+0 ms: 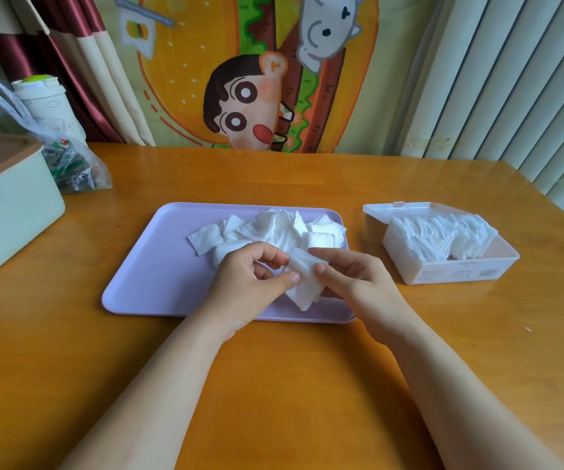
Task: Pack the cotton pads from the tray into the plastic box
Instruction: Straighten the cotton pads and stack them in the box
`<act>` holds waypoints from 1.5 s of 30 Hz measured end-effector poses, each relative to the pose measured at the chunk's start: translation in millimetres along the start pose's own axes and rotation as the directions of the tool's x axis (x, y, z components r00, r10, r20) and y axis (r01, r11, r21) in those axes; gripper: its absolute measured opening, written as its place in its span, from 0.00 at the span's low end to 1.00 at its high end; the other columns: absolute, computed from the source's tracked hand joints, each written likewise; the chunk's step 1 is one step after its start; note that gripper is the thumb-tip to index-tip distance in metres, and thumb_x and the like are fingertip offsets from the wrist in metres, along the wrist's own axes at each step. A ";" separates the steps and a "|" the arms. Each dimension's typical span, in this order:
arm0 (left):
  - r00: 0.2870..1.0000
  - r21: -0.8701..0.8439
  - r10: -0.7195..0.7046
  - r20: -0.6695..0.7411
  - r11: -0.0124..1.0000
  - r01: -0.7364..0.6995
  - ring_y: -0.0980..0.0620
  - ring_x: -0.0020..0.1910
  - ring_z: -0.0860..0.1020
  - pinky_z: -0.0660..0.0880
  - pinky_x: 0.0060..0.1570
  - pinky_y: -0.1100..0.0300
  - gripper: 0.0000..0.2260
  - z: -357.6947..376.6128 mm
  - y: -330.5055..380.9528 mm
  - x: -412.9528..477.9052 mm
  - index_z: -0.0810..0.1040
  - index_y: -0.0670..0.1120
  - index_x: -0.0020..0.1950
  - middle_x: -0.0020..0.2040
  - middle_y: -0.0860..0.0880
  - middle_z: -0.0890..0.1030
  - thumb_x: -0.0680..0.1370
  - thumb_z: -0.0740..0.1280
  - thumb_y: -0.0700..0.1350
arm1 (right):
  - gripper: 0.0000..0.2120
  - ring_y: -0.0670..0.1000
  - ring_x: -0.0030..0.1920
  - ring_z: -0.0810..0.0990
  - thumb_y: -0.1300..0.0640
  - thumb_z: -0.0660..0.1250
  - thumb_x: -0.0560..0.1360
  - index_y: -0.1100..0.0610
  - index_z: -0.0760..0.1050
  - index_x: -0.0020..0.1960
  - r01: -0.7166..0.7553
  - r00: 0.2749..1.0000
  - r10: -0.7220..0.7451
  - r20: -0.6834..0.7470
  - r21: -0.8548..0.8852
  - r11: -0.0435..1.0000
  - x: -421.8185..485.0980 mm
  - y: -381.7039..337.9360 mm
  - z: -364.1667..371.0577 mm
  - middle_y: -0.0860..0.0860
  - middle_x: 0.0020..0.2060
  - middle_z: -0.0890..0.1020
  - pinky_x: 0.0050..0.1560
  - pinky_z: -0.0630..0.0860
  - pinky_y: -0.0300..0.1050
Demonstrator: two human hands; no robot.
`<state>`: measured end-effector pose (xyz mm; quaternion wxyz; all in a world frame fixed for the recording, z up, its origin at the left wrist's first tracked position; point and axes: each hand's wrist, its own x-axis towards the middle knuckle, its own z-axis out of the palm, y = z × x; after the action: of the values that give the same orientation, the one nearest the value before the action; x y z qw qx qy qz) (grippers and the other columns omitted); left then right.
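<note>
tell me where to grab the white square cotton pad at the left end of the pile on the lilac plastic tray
Probably pinch the white square cotton pad by its free left edge, coming from above on the left: it lies flat on the lilac tray, and its right side meets the pile.

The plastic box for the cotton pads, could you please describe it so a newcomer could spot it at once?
On the wooden table, look right of the lilac tray. The plastic box sits there, its lid open behind it. Unlike the pale green box at far left, it is translucent white and holds stacked cotton pads.
</note>
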<state>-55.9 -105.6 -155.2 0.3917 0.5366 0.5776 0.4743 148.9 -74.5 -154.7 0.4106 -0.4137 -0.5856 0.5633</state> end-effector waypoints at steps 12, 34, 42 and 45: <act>0.999 -0.078 -0.024 0.036 0.997 0.027 0.56 0.36 0.75 0.73 0.38 0.64 0.05 -1.7 2.1 0.5 0.83 0.48 0.47 0.38 0.53 0.80 0.76 0.77 0.46 | 0.13 0.61 0.58 0.87 0.65 0.62 0.86 0.62 0.82 0.65 -0.047 0.999 0.049 -0.023 0.063 0.997 2.3 -2.1 -1.5 0.60 0.55 0.88 0.63 0.82 0.63; 0.991 0.212 0.060 0.120 0.974 -0.085 0.58 0.33 0.74 0.77 0.40 0.55 0.18 -7.4 -8.5 4.5 0.79 0.66 0.52 0.34 0.56 0.76 0.69 0.82 0.51 | 0.32 0.41 0.60 0.83 0.62 0.78 0.75 0.46 0.75 0.75 0.175 0.981 -0.193 -0.010 -0.373 0.911 -0.8 11.6 7.7 0.39 0.62 0.83 0.64 0.79 0.40; 0.991 0.458 0.017 0.132 0.886 -0.076 0.61 0.33 0.76 0.76 0.37 0.57 0.17 -9.0 -6.4 2.5 0.75 0.62 0.47 0.35 0.57 0.78 0.67 0.81 0.55 | 0.26 0.45 0.52 0.83 0.65 0.76 0.74 0.50 0.81 0.70 0.386 0.909 -0.400 0.121 -0.610 0.692 0.4 23.0 9.2 0.43 0.58 0.83 0.53 0.78 0.38; 0.994 0.511 0.026 0.110 0.856 -0.079 0.58 0.36 0.76 0.73 0.37 0.59 0.16 -8.5 -9.0 4.1 0.74 0.56 0.45 0.36 0.57 0.78 0.69 0.79 0.58 | 0.24 0.48 0.48 0.82 0.63 0.76 0.74 0.51 0.82 0.69 0.412 0.891 -0.435 0.133 -0.642 0.647 1.0 25.0 8.8 0.44 0.53 0.82 0.50 0.80 0.42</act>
<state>-66.8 -102.4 -161.5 0.2495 0.6602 0.6481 0.2861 140.8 -75.8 -179.9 0.3691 -0.3913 -0.8180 0.2039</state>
